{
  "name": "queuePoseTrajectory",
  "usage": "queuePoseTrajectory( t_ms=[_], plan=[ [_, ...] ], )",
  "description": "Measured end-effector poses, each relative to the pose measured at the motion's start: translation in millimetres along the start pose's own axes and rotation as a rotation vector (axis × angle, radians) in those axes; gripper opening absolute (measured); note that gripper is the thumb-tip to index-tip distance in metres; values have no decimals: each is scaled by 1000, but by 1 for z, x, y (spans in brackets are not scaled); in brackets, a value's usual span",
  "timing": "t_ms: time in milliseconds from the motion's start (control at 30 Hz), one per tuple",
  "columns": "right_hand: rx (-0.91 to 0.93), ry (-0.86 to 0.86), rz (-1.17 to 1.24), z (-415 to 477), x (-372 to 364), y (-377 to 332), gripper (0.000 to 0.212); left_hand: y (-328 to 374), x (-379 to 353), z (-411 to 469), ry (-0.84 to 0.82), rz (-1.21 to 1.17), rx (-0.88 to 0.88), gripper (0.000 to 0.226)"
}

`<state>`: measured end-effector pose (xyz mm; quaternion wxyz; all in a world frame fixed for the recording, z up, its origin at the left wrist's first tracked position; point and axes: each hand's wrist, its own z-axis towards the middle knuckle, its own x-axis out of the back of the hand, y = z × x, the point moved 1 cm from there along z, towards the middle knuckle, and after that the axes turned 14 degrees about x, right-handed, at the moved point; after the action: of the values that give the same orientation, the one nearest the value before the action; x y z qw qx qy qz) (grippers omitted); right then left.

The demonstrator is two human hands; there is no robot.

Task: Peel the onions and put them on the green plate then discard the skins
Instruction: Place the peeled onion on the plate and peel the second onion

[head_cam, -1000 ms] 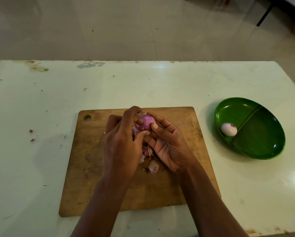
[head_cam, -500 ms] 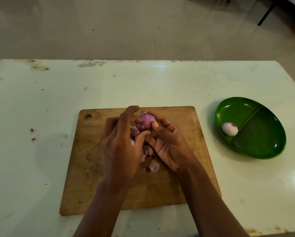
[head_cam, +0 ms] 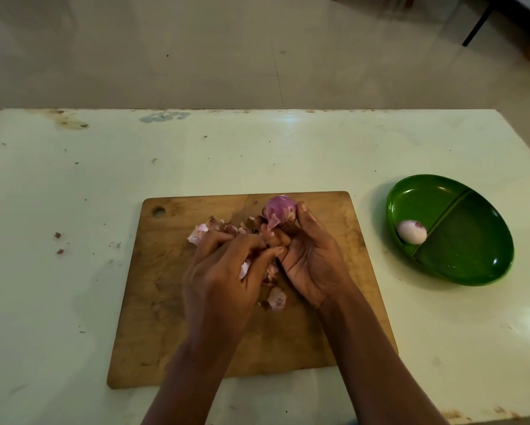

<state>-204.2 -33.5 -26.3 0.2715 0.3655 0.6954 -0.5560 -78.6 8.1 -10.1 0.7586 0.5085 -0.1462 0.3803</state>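
Onion [head_cam: 280, 211] pinched in right hand [head_cam: 311, 259], loose skin flap [head_cam: 272, 223] pointing down-left.

R hand [head_cam: 312, 265] holds onion [head_cam: 280, 210], L hand [head_cam: 220, 280] pinches skins [head_cam: 244, 269], over board [head_cam: 159, 302]

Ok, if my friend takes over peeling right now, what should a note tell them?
Right hand: holds the purple onion over the cutting board, a strip of skin hanging from it.
Left hand: fingers curled over the loose skins; whether it pinches one is unclear.
Done: one peeled onion lies in the green plate, in the compartment nearer the board.
To do: finish peeling this onion, put it on the plate, discard the skins.
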Motion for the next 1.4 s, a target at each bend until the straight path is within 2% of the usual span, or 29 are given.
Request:
queuePoseTrajectory(
  t_ms=[67,200,300,400,533,633,733,867,933,1067,1233,1400],
  plan=[
    [-9,0,-16,-1,-2,-1,36,-1,0,1,-13,-2,65,41],
    [-28,15,-49,-2,-3,1,40,5,1,7,1,-30,179,33],
    [-33,15,-12,-3,-3,1,48,12,1,12,-24,-155,233,49],
    [-40,-21,18,-4,-2,0,49,16,1,16,-50,-188,259,62],
    [-59,-95,-2,-5,-4,-1,41,16,-1,17,-43,-94,201,71],
    [-62,-146,-3,-6,-5,-2,38,15,-2,18,-34,-71,202,65],
    [-51,-171,20,-5,-5,-1,44,13,-1,19,-10,-110,220,54],
    [-44,-185,34,-4,-3,0,36,15,1,18,29,-178,179,42],
    [-39,-193,45,-3,-2,1,43,15,2,18,38,-173,164,41],
    [-32,-175,57,-1,-2,1,72,14,2,17,58,-142,167,38],
    [-50,-169,77,-2,-3,3,72,9,5,14,46,-97,205,21],
    [-55,-172,57,-2,-3,4,75,14,5,16,2,-111,149,29]
  ],
)
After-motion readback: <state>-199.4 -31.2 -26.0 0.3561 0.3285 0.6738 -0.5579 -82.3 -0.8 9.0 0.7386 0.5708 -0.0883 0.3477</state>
